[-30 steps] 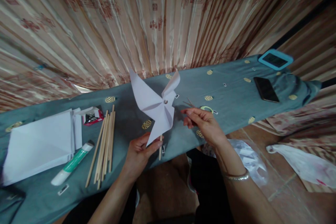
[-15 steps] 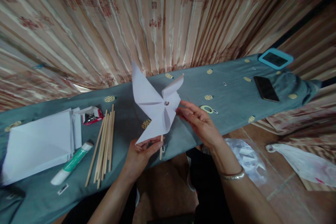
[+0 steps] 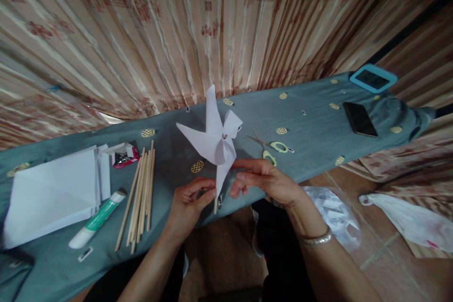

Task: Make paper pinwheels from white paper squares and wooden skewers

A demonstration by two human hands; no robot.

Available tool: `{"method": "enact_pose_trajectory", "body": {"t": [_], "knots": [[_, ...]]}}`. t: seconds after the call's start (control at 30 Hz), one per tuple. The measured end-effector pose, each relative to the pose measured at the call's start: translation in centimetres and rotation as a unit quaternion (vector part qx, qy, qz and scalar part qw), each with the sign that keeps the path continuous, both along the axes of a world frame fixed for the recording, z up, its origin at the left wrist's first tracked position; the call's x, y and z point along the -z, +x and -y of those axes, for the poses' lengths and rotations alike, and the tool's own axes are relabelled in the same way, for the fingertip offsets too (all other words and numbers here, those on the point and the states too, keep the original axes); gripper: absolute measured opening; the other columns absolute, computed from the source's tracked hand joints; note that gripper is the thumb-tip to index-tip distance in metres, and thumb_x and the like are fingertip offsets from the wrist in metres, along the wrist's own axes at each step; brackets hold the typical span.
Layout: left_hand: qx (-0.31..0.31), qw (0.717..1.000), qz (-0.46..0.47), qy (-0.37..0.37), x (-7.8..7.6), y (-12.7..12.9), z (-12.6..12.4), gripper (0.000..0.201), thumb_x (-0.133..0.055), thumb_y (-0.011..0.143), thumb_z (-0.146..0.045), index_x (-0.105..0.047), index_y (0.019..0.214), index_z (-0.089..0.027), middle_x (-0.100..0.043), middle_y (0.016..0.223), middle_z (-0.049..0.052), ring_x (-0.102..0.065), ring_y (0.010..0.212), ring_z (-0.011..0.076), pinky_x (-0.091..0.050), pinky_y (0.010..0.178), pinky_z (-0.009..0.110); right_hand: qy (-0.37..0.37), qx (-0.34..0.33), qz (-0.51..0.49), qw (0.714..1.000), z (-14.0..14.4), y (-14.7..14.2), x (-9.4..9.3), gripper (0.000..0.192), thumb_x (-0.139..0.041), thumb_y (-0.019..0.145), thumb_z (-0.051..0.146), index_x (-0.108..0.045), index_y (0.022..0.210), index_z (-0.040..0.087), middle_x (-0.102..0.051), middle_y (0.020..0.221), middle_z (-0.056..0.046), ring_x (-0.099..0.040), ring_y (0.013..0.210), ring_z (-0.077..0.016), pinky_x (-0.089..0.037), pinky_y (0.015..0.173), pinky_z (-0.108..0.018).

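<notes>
Pinwheel [image 3: 214,140] — white paper, four blades pinned at the middle — stands upright on its wooden stick [image 3: 215,200] over the near edge of the tabletop [image 3: 311,118]. The left hand [image 3: 187,203] has its grip closed on the stick, thumb and fingers pinching it just below the lowest blade. The right hand [image 3: 264,180] is open, fingertips at or just beside that blade's edge, holding nothing. By the look of it the wheel is assembled and the step in hand is testing the spin; the next move would call for a light flick at a blade tip while the stick is kept steady.

Counting outward: one pinwheel, one pair of scissors [image 3: 267,147] just behind the right hand, a bundle of wooden sticks [image 3: 139,193] — too overlapped to count exactly — one glue stick [image 3: 97,219], one stack of white paper [image 3: 53,193], one small red box [image 3: 123,155], two phones [image 3: 359,119] at the far right
</notes>
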State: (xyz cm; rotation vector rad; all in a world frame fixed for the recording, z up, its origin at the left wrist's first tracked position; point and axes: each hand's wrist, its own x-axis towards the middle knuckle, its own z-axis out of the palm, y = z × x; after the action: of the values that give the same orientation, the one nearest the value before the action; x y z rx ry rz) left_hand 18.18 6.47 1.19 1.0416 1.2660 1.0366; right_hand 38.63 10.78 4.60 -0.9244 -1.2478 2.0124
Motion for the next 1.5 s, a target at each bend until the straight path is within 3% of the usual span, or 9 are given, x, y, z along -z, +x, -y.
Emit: {"method": "enact_pose_trajectory", "body": {"t": [0.1, 0.23, 0.33, 0.4, 0.53, 0.77, 1.07, 1.27, 1.5], "knots": [[-0.006, 1.0, 0.007, -0.01, -0.1, 0.1, 0.0, 0.017, -0.079, 0.064, -0.032, -0.079, 0.076, -0.019, -0.073, 0.076, 0.004, -0.064, 0.076, 0.0187, -0.051, 0.073, 0.028, 0.016, 0.046, 0.043, 0.998, -0.4, 0.7, 0.0, 0.034, -0.072, 0.08, 0.048, -0.073, 0.089, 0.015, -0.072, 0.06, -0.001, -0.06, 0.052, -0.01, -0.041, 0.05, -0.022], [-0.007, 0.999, 0.028, -0.015, -0.3, 0.3, 0.1, 0.017, -0.082, 0.06, -0.03, -0.08, 0.074, -0.02, -0.072, 0.073, 0.003, -0.062, 0.073, 0.0167, -0.049, 0.07, 0.026, 0.058, 0.273, 0.061, 0.958, -1.5, 1.4, 0.8, 0.028, -0.077, 0.074, 0.046, -0.073, 0.08, 0.018, -0.064, 0.055, 0.003, -0.05, 0.047, -0.0078, -0.039, 0.047, -0.022], [0.002, 0.999, 0.033, -0.014, -0.3, 0.5, 0.1, 0.015, -0.083, 0.06, -0.03, -0.079, 0.071, -0.02, -0.072, 0.072, 0.003, -0.062, 0.072, 0.0163, -0.049, 0.07, 0.026, 0.114, 0.395, 0.074, 0.909, -2.1, 1.3, 1.6, 0.026, -0.08, 0.071, 0.04, -0.072, 0.088, 0.022, -0.072, 0.074, 0.0, -0.061, 0.065, -0.0119, -0.051, 0.063, -0.026], [0.007, 1.0, 0.027, -0.011, -0.4, 0.5, 0.1, 0.016, -0.082, 0.06, -0.031, -0.079, 0.07, -0.019, -0.072, 0.071, 0.003, -0.062, 0.072, 0.0169, -0.049, 0.07, 0.026, 0.145, 0.405, 0.083, 0.899, -2.2, 1.0, 1.9, 0.035, -0.08, 0.07, 0.04, -0.07, 0.1, 0.026, -0.075, 0.096, -0.003, -0.067, 0.088, -0.0167, -0.054, 0.083, -0.033], [0.01, 1.0, 0.013, -0.007, -0.4, 0.5, 0.0, 0.018, -0.082, 0.06, -0.034, -0.079, 0.069, -0.018, -0.072, 0.07, 0.004, -0.062, 0.07, 0.0175, -0.049, 0.068, 0.027, 0.149, 0.345, 0.078, 0.923, -2.0, 0.6, 2.1, 0.045, -0.078, 0.073, 0.046, -0.067, 0.112, 0.027, -0.074, 0.108, -0.005, -0.066, 0.104, -0.0199, -0.05, 0.097, -0.039], [-0.031, 0.999, 0.01, -0.035, -0.1, 0.3, 0.1, 0.019, -0.081, 0.059, -0.032, -0.079, 0.073, -0.019, -0.077, 0.079, 0.006, -0.067, 0.078, 0.0214, -0.053, 0.078, 0.033, 0.071, 0.284, 0.051, 0.955, -1.3, 0.4, 1.6, 0.038, -0.081, 0.07, 0.04, -0.071, 0.102, 0.022, -0.073, 0.07, 0.003, -0.064, 0.066, -0.0134, -0.05, 0.068, -0.028], [-0.013, 1.0, -0.002, 0.014, 0.1, 0.0, -0.2, 0.012, -0.077, 0.065, -0.029, -0.079, 0.073, -0.019, -0.074, 0.074, 0.003, -0.065, 0.073, 0.0178, -0.051, 0.071, 0.027, -0.035, 0.023, -0.03, 0.999, 0.2, -0.7, 0.5, 0.035, -0.079, 0.075, 0.032, -0.07, 0.104, 0.018, -0.076, 0.073, -0.001, -0.065, 0.06, -0.0108, -0.051, 0.06, -0.024], [-0.034, 0.999, 0.025, -0.018, -0.1, 0.1, -0.1, 0.017, -0.08, 0.063, -0.03, -0.079, 0.077, -0.02, -0.078, 0.082, 0.004, -0.069, 0.08, 0.0212, -0.053, 0.084, 0.033, 0.027, 0.001, 0.08, 0.996, 0.3, -0.6, 1.5, 0.025, -0.078, 0.074, 0.037, -0.073, 0.09, 0.018, -0.074, 0.074, 0.0, -0.065, 0.067, -0.0121, -0.051, 0.065, -0.025], [-0.026, 0.999, 0.034, -0.01, -0.8, -0.1, -0.4, 0.018, -0.077, 0.066, -0.033, -0.079, 0.078, -0.02, -0.078, 0.081, 0.005, -0.069, 0.079, 0.0198, -0.053, 0.077, 0.028, 0.103, -0.06, 0.194, 0.974, 1.5, -2.4, 2.3, 0.028, -0.076, 0.073, 0.043, -0.073, 0.082, 0.016, -0.071, 0.079, -0.003, -0.063, 0.074, -0.0162, -0.049, 0.07, -0.028]]}}
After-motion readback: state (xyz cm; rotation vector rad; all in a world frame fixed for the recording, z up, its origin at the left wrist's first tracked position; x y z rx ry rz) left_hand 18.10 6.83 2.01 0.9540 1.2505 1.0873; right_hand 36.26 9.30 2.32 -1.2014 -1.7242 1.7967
